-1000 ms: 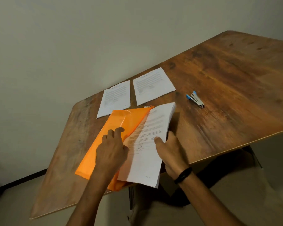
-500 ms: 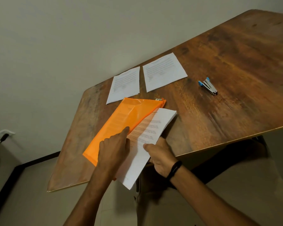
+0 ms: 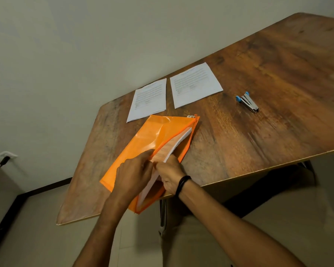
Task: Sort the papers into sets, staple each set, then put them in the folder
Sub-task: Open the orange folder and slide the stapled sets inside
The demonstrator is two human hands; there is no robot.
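1. Paper set (image 3: 179,139) has slid deeper into the orange folder (image 3: 152,132), at 7 o'clock on the table (image 3: 258,93).
2. Left hand (image 3: 132,174), fingers curled, pinches its flap.
3. Right hand (image 3: 170,174), fingers together, clamps the set.

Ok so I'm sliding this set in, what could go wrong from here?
The papers are only partly inside the folder and bow upward. Their edge may snag on the zip rim and crease as the right hand pushes.

The folder's near corner hangs past the table edge. The left hand seems to grip only the top flap, so a hard push could slide the folder off.
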